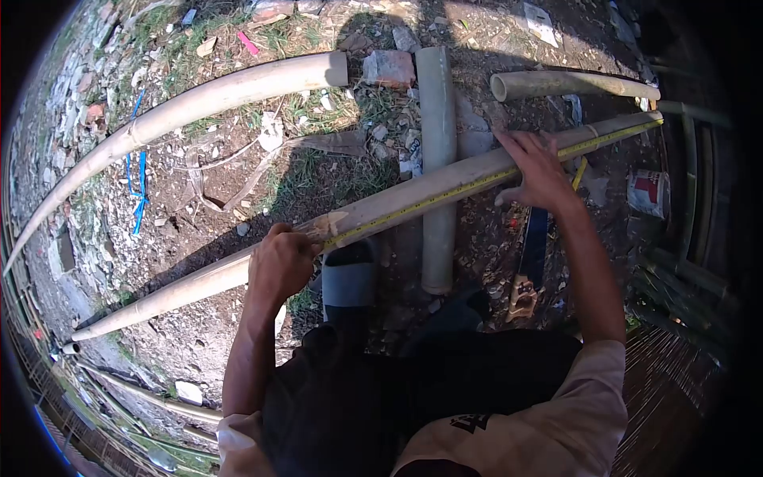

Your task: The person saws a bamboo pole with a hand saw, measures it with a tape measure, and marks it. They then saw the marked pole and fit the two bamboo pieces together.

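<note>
A long bamboo pole (397, 199) lies slantwise in front of me, across a shorter thick bamboo piece (437, 246). A yellow tape measure blade (429, 201) is stretched along the near side of the pole, from my left hand to the pole's right end. My left hand (280, 262) is closed at the blade's left end, against the pole by a node; the tape's case does not show. My right hand (536, 168) rests over the pole and blade, fingers stretched out and thumb apart. Below it lies a handsaw (534, 246) with a wooden handle.
Another long bamboo pole (230, 94) curves across the upper left. A short bamboo tube (568, 84) lies at upper right, and a brick (389, 68) sits near the crosspiece. Blue strapping (140, 191), a can (648, 193), stones and scraps litter the ground. My shoe (348, 274) is beneath the pole.
</note>
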A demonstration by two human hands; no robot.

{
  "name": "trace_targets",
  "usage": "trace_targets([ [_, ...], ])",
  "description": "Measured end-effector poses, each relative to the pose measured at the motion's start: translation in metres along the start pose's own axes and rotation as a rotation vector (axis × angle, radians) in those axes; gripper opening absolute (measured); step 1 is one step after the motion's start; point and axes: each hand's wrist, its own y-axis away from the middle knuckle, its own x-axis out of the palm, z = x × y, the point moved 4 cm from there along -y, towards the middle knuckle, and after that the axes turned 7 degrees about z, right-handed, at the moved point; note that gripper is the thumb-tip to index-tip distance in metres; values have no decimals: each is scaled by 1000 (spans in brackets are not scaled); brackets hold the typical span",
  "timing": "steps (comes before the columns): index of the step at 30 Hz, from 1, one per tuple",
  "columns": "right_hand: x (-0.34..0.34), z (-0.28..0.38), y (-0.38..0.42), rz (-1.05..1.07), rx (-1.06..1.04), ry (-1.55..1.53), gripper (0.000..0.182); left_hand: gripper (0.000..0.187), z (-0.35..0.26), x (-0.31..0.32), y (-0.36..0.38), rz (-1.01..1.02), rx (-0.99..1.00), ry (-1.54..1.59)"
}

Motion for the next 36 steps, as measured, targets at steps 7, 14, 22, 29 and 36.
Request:
trace_targets([
  [7,4,58,-32,-54,-244,-421,33,24,1,-9,-15,169,25,-80],
  [14,7,69,-50,-29,-260,-525,25,22,-5,-17,-20,319,-87,-89],
  [22,21,117,-58,130,-203,-652,24,26,3,-11,-21,295,-42,-122],
  [29,30,126,-62,157,-108,-574,30,26,0,-12,-19,288,-49,-117],
  [36,34,123,-68,282,9,-617,33,25,-1,-12,-16,275,-42,-110],
])
